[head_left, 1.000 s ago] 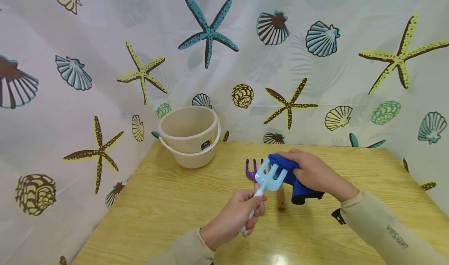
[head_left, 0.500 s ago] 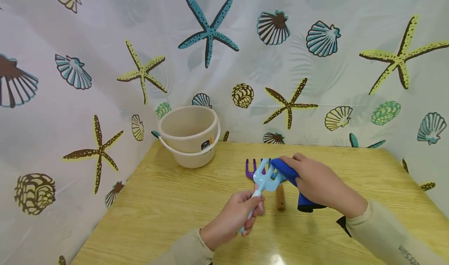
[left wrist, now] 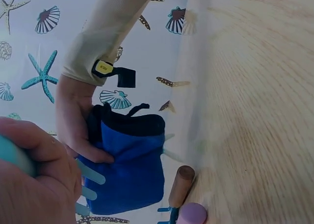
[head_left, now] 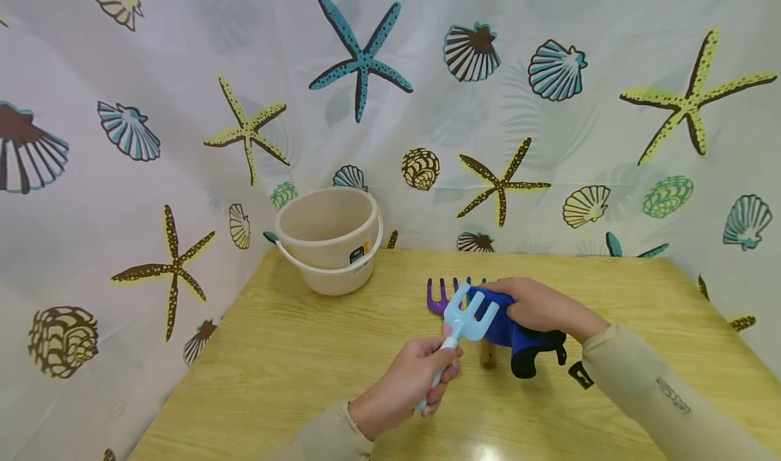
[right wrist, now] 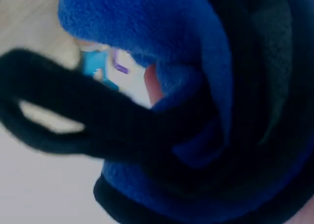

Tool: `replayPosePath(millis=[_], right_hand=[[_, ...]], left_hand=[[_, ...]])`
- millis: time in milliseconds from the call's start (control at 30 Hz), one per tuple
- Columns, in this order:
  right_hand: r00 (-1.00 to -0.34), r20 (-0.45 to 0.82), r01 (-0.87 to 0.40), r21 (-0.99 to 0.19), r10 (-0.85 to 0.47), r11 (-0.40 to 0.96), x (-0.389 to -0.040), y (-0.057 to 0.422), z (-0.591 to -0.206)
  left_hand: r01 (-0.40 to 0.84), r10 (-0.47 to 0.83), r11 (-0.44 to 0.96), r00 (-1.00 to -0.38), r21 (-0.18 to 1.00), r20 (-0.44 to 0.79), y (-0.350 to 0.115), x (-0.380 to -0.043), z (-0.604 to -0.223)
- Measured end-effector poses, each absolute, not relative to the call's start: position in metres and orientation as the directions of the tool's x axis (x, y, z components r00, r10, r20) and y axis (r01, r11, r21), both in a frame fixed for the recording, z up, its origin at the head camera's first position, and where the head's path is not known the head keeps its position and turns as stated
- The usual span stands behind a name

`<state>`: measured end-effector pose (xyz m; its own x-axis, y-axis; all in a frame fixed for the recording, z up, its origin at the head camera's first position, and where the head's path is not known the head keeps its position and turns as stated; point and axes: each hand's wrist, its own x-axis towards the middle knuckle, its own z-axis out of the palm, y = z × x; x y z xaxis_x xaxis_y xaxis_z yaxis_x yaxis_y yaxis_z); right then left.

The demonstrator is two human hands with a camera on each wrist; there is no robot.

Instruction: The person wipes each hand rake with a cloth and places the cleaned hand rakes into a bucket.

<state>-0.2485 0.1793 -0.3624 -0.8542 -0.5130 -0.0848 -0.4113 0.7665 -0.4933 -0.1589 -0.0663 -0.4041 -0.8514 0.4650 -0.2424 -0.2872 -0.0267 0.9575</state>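
My left hand point(head_left: 407, 373) grips a light-blue hand fork point(head_left: 466, 324) by its handle, tines up and away from me. My right hand point(head_left: 542, 304) holds a blue plush cleaning mitt point(head_left: 520, 344) with a black cuff, bunched right behind the tines. In the left wrist view the tines overlap the mitt point(left wrist: 130, 165), and my right thumb lies across it. The mitt's black loop point(right wrist: 73, 103) fills much of the right wrist view. Beyond lie a purple hand fork point(head_left: 436, 305) with a pink handle point(left wrist: 192, 214) and a blue fork with a wooden handle point(head_left: 488, 356), partly hidden.
A cream bucket point(head_left: 329, 281) with a white handle stands at the back left of the wooden table point(head_left: 293, 352). A white curtain point(head_left: 427, 108) printed with shells and starfish closes off the back and sides.
My right hand with the mitt has shifted back, then forward again along the tines. More of the mitt now shows behind the light-blue fork; my left hand stays nearly in place.
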Motion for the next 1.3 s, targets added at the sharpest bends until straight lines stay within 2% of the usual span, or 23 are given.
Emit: replayPosePath(millis=[100, 200, 300, 400, 500, 567, 967, 1200, 1300], right_hand=[[-0.872, -0.080, -0.375, -0.527, -0.483, 0.763, -0.249, 0.185, -0.363], [-0.893, 0.032, -0.408, -0.482, -0.450, 0.775, -0.239, 0.186, -0.355], [-0.871, 0.200, -0.491, -0.320, -0.449, 0.810, -0.223, 0.175, -0.348], [-0.812, 0.331, -0.538, -0.110, -0.480, 0.836, -0.205, 0.159, -0.350], [-0.750, 0.388, -0.558, 0.063, -0.536, 0.827, -0.191, 0.145, -0.359], [-0.727, 0.388, -0.569, 0.123, -0.567, 0.813, -0.184, 0.139, -0.363], [-0.689, 0.466, -0.518, 0.220, -0.555, 0.827, -0.183, 0.140, -0.375], [-0.552, 0.520, -0.590, 0.310, -0.652, 0.746, -0.166, 0.134, -0.385], [-0.517, 0.520, -0.583, 0.368, -0.680, 0.725, -0.166, 0.134, -0.387]], left_hand=[[-0.295, 0.475, -0.030, -0.845, 0.955, -0.246, -0.065, -0.162, -0.402], [-0.292, 0.464, -0.045, -0.853, 0.955, -0.239, -0.064, -0.164, -0.401], [-0.295, 0.446, -0.065, -0.863, 0.953, -0.236, -0.065, -0.168, -0.402], [-0.297, 0.445, -0.083, -0.865, 0.951, -0.231, -0.066, -0.170, -0.402], [-0.303, 0.450, -0.096, -0.863, 0.948, -0.231, -0.065, -0.172, -0.402], [-0.318, 0.446, -0.101, -0.862, 0.943, -0.243, -0.065, -0.172, -0.403], [-0.343, 0.459, -0.136, -0.853, 0.930, -0.248, -0.065, -0.163, -0.401], [-0.354, 0.479, -0.168, -0.845, 0.920, -0.238, -0.067, -0.167, -0.403], [-0.366, 0.487, -0.183, -0.840, 0.912, -0.239, -0.068, -0.168, -0.404]])
